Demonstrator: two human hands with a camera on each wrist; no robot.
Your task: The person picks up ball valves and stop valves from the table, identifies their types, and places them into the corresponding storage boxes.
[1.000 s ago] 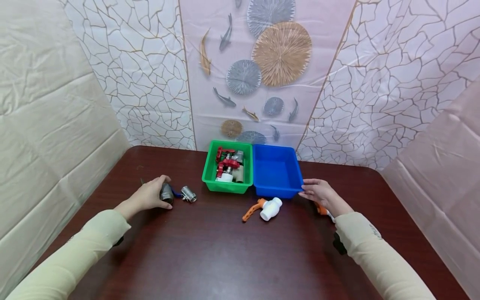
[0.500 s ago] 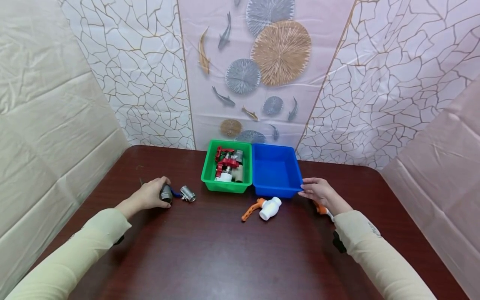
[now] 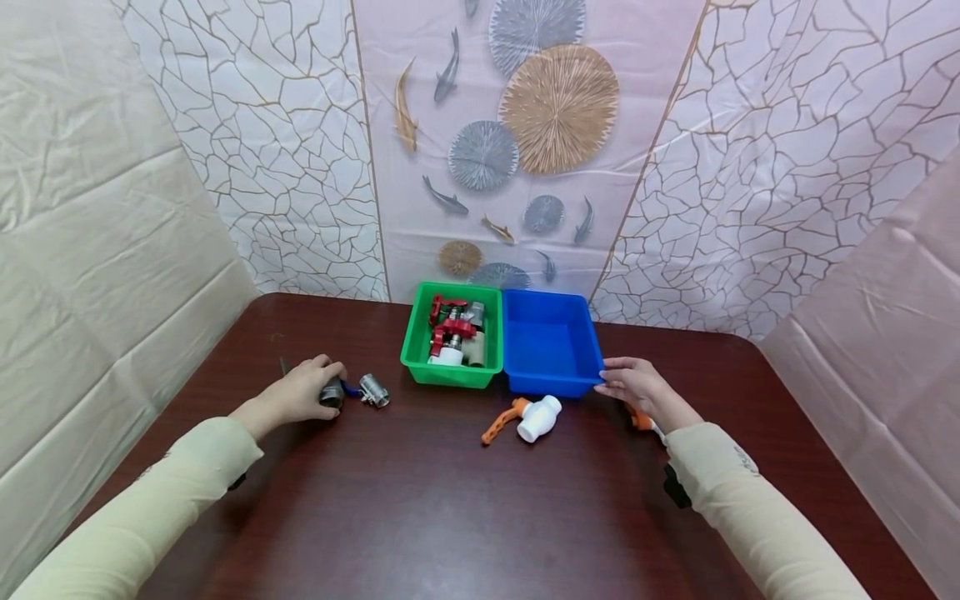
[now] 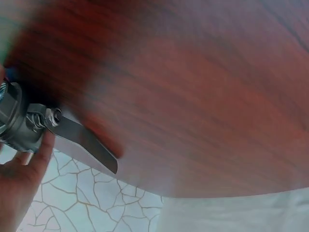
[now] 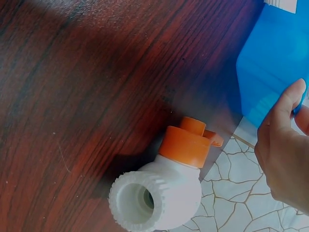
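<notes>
At the left of the table my left hand (image 3: 300,392) grips a grey metal ball valve (image 3: 331,392). The left wrist view shows its flat steel lever (image 4: 87,142) sticking out past the fingers. Just right of that hand lies a smaller metal valve (image 3: 374,390) with a blue handle. My right hand (image 3: 637,387) pinches the near right corner of the blue bin (image 3: 555,386), thumb outside its wall. Below the right wrist rests a white plastic valve (image 5: 169,193) with an orange cap and handle, mostly covered by the hand in the head view.
A green bin (image 3: 450,377) stands against the blue one and holds several valves with red handles (image 3: 456,327). In front of the bins lies another white valve (image 3: 538,418) with an orange lever. Patterned cloth walls (image 3: 300,167) enclose the table (image 3: 465,500).
The fingers of the left hand have shifted slightly over the metal valve, which stays at about the same spot. The right hand keeps its hold on the blue bin.
</notes>
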